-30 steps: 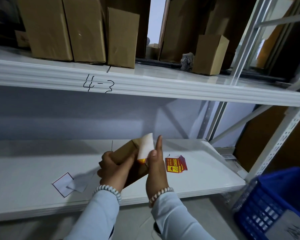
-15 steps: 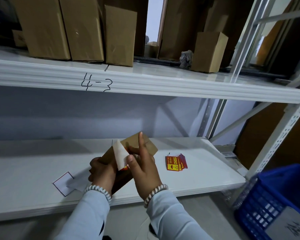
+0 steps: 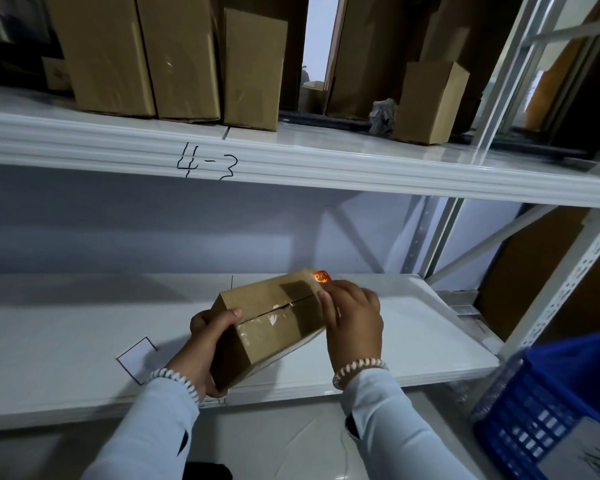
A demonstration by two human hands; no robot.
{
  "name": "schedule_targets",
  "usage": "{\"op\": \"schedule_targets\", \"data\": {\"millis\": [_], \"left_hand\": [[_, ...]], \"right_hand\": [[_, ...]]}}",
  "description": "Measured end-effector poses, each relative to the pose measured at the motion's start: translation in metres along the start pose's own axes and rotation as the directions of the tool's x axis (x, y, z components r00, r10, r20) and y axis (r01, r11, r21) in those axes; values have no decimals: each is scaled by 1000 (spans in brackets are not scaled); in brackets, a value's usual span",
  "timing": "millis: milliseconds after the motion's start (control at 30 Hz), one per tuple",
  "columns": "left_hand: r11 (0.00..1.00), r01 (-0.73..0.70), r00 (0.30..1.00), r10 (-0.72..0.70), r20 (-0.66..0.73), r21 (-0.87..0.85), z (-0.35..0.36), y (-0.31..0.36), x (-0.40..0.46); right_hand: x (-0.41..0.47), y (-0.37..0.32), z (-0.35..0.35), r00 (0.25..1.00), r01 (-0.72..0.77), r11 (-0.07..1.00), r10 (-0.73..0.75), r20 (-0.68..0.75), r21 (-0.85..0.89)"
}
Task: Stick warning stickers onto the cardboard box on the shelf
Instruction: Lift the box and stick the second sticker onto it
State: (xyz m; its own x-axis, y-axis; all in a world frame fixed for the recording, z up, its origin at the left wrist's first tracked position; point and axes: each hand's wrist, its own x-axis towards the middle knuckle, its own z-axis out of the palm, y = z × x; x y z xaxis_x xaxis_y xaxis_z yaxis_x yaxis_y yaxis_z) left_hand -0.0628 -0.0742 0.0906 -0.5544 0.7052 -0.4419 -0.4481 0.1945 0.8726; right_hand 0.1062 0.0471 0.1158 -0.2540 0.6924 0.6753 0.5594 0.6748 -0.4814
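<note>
A small brown cardboard box [image 3: 274,317] is held tilted over the lower white shelf [image 3: 430,341]. My left hand [image 3: 207,336] grips its near left end, thumb on top. My right hand [image 3: 352,315] is at the box's far right end, fingers pinching a red and yellow warning sticker [image 3: 321,276] that pokes out above the box's top corner. My right hand hides the stack of spare stickers on the shelf.
A white backing sheet [image 3: 137,358] lies on the lower shelf at the left. The upper shelf [image 3: 291,161], marked "4-3", carries several upright cardboard boxes [image 3: 253,67]. A blue plastic crate [image 3: 551,403] stands on the floor at the lower right, beside the rack post [image 3: 561,289].
The white backing paper is gone from my right hand. The box has turned flatter, long side toward me, and my right hand moved to its far right end with the sticker.
</note>
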Motion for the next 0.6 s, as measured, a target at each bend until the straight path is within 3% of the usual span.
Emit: {"op": "schedule_targets", "data": {"millis": [267,600], "left_hand": [[1000,-2,1000,2,19,-28,5,-1,1],[1000,6,1000,-6,1,-21,3,-1,2]], "right_hand": [[-7,-10,4,972,167,980,-146,182,-107],[-8,-16,11,959,220,967,-190,209,-129]]}}
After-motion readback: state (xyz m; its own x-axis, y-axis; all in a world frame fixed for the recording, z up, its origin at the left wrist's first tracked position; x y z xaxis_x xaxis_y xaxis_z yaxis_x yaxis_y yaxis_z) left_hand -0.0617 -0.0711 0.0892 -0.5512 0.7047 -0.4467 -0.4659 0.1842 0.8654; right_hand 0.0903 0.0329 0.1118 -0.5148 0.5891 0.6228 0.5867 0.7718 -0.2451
